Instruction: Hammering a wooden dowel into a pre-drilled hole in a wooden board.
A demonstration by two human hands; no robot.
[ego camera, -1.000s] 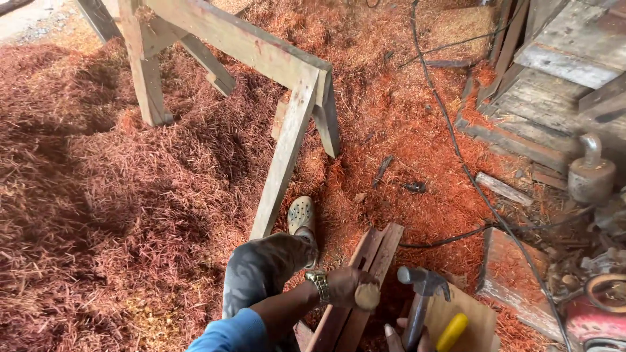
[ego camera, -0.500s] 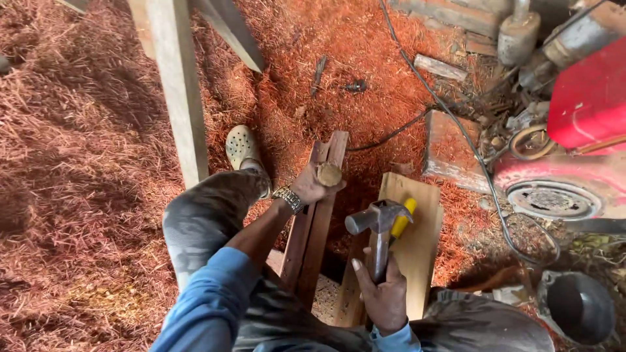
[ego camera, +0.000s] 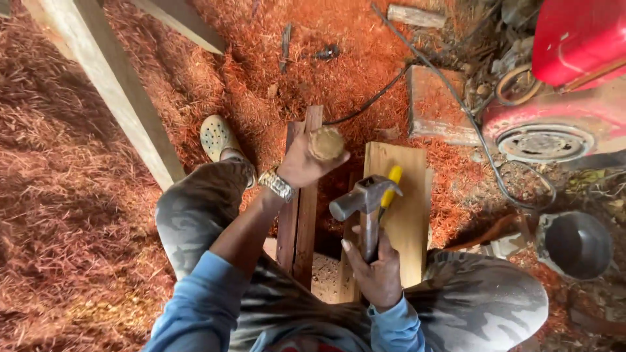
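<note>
Low in the frame, the right hand (ego camera: 377, 274) grips a metal hammer (ego camera: 362, 202) by its handle. Just above, at centre, the left hand (ego camera: 301, 163) closes on a round wooden peg (ego camera: 325, 143) over upright planks (ego camera: 298, 215). A red machine (ego camera: 574, 39) fills the upper right.

A worker in light blue long sleeves (ego camera: 195, 313) and grey camouflage trousers (ego camera: 195, 215). A metal-link wristwatch (ego camera: 276, 185) sits just behind the left hand (ego camera: 301, 164); a perforated cream clog (ego camera: 216, 135) covers the foot beyond it.
</note>
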